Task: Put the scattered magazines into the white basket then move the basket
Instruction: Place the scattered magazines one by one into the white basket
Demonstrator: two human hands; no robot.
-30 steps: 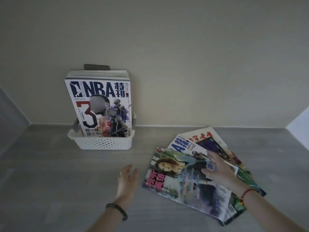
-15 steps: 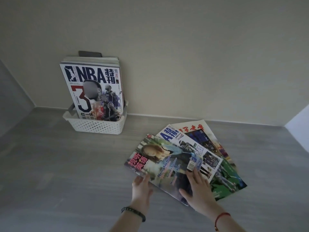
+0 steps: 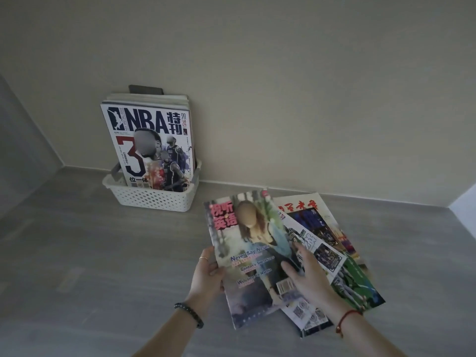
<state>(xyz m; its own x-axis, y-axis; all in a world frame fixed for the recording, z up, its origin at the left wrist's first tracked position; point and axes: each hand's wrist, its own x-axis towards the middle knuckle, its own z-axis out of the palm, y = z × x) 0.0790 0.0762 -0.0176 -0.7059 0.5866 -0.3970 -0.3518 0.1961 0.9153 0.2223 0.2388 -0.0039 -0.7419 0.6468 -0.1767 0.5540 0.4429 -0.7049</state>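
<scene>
A white perforated basket stands against the back wall with several magazines upright in it, an NBA magazine at the front. A pink-titled magazine with a woman on its cover is lifted and tilted. My left hand grips its left edge. My right hand lies on its right side with the fingers spread. Under it on the surface lie two more magazines, a white one and a red-titled one, fanned out to the right.
The grey wood-grain surface meets the beige back wall and a side wall at the left. A white panel closes the right corner. A dark strip shows on the wall behind the basket.
My left hand has taken hold of the top magazine's left edge. The magazine has come up off the pile and turned upright toward me.
</scene>
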